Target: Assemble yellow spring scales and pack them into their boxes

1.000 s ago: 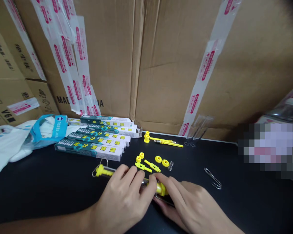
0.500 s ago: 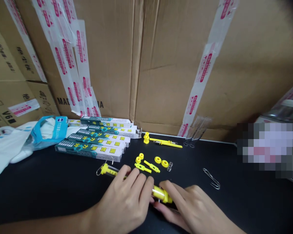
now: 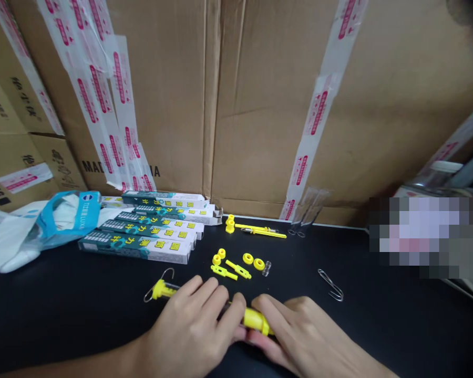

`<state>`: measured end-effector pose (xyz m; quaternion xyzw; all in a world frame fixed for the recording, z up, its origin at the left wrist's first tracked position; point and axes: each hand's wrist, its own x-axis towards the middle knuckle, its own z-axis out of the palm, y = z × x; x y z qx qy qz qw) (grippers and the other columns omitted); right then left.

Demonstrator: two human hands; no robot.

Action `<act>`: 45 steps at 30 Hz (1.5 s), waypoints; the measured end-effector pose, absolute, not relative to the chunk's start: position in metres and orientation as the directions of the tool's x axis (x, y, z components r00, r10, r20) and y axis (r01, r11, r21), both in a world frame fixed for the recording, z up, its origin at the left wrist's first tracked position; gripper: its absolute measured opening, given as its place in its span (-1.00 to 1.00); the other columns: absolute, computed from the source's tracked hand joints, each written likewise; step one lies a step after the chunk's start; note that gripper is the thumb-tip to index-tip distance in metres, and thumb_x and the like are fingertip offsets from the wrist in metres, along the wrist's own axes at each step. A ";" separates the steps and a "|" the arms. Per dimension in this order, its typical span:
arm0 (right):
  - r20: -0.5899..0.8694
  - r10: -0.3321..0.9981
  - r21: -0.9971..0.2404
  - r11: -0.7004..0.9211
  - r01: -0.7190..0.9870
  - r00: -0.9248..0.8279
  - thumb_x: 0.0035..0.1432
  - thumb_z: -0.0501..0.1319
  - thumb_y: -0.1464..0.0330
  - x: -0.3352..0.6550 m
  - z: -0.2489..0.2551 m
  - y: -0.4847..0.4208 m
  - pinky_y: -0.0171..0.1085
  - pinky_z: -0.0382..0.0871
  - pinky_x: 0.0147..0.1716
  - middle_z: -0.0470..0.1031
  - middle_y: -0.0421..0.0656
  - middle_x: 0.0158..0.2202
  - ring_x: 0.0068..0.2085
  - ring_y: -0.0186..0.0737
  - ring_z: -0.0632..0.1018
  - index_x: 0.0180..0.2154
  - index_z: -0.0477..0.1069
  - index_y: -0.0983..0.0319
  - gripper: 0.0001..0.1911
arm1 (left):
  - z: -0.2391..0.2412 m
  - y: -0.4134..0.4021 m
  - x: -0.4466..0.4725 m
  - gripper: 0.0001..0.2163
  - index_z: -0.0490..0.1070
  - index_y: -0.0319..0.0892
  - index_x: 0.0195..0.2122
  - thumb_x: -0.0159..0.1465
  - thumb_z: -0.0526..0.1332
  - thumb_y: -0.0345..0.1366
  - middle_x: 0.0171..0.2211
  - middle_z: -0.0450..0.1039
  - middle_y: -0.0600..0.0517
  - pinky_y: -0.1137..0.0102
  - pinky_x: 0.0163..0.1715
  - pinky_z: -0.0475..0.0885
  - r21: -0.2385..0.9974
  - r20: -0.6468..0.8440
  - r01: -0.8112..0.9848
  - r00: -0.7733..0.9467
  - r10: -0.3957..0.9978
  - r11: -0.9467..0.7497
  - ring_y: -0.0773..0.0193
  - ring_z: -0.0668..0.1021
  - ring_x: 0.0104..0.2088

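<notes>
My left hand (image 3: pixel 193 331) is closed over the clear barrel of a yellow spring scale (image 3: pixel 253 318) that lies on the black table (image 3: pixel 79 310). Its far yellow end with a wire hook (image 3: pixel 158 288) sticks out past my left fingers. My right hand (image 3: pixel 303 336) pinches the near yellow end of the same scale. Just beyond my fingers lie several loose yellow parts (image 3: pixel 236 261) and a small clear piece (image 3: pixel 266 268).
Teal-and-white boxes (image 3: pixel 142 239) lie stacked at the back left beside a blue-and-white bag (image 3: pixel 59 218). Another yellow scale piece (image 3: pixel 252 229) rests near the cardboard cartons (image 3: pixel 260 105). A bent wire hook (image 3: pixel 331 286) lies to the right, with clear tubes (image 3: pixel 305 212) behind.
Both hands and the scale have shifted slightly left and nearer in the picture as the view moved. The grip on the scale looks the same.
</notes>
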<state>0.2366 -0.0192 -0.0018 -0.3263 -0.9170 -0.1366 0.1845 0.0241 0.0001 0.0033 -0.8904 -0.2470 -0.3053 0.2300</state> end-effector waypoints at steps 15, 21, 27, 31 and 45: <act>0.413 0.555 0.082 0.767 0.637 -0.722 0.48 -0.19 0.15 0.243 0.005 -0.010 -0.23 0.28 -0.57 0.48 -0.23 -0.45 -0.55 -0.24 0.49 -0.23 0.28 0.21 -0.59 | 0.004 0.003 0.021 -0.69 0.36 -0.25 -0.15 0.53 -0.13 -0.27 -0.51 0.53 0.06 0.32 -0.59 0.33 -0.234 0.659 0.600 0.676 0.330 -0.765 0.22 0.59 -0.55; 0.414 0.607 -0.052 0.760 0.648 -0.679 0.48 -0.09 0.22 0.255 0.018 -0.007 -0.26 0.40 -0.46 0.52 -0.15 -0.33 -0.40 -0.20 0.57 -0.15 0.27 0.21 -0.74 | 0.004 0.006 0.014 -0.75 0.33 -0.14 -0.29 0.48 -0.08 -0.34 -0.52 0.45 0.12 0.33 -0.58 0.34 -0.064 0.545 0.616 0.681 0.490 -0.785 0.22 0.56 -0.57; 0.411 0.648 -0.171 0.745 0.644 -0.641 0.45 0.00 0.31 0.262 0.019 -0.011 -0.22 0.45 -0.39 0.55 -0.14 -0.28 -0.35 -0.16 0.59 -0.11 0.31 0.19 -0.85 | 0.004 0.011 -0.005 -0.69 0.36 -0.12 -0.36 0.49 -0.05 -0.23 -0.59 0.41 0.15 0.33 -0.64 0.26 -0.101 0.535 0.601 0.705 0.465 -0.793 0.26 0.50 -0.65; 0.435 0.729 -0.291 0.670 0.683 -0.529 0.40 0.10 0.28 0.260 0.015 -0.014 -0.25 0.48 -0.38 0.60 -0.17 -0.26 -0.32 -0.16 0.64 -0.06 0.35 0.14 -0.86 | 0.007 0.017 -0.019 -0.65 0.38 -0.14 -0.39 0.50 -0.05 -0.21 -0.62 0.39 0.14 0.32 -0.63 0.26 -0.180 0.550 0.586 0.726 0.413 -0.790 0.27 0.47 -0.67; 0.660 0.713 -0.313 0.547 0.776 -0.237 0.25 0.28 0.35 0.261 0.008 -0.012 -0.39 0.60 -0.28 0.71 -0.25 -0.15 -0.30 -0.22 0.72 -0.02 0.45 0.07 -0.75 | 0.006 0.020 -0.023 -0.76 0.34 -0.21 0.01 0.33 0.27 -0.37 -0.19 0.51 -0.05 0.10 -0.13 0.45 0.017 0.456 0.650 0.671 0.584 -0.760 -0.01 0.56 -0.18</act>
